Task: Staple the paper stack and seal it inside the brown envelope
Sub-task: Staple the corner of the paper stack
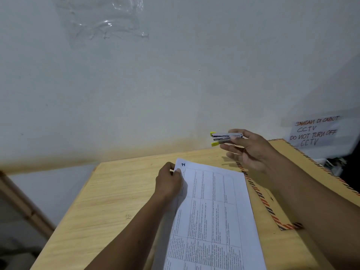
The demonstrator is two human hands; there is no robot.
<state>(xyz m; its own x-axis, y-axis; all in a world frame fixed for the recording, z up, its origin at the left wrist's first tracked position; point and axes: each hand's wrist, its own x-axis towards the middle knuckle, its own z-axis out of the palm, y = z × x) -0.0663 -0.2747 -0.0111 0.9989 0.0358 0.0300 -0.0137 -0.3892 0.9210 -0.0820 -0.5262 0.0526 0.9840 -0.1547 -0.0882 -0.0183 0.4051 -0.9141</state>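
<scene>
A white paper stack (214, 215) printed with a table lies lengthwise on the wooden table (109, 195). My left hand (169, 182) pinches its far left corner, which is lifted a little off the table. My right hand (251, 151) holds a small silver stapler (224, 138) with yellow-green ends in the air, above and to the right of that corner, its jaws pointing left. The brown envelope (292, 178) with a striped red and black border lies flat to the right of the papers, partly under my right forearm.
A pale wall (155, 84) rises right behind the table's far edge. A taped handwritten CCTV note (315, 131) hangs at the right. The table's left edge drops off to the floor, where a wooden bar (23, 203) leans.
</scene>
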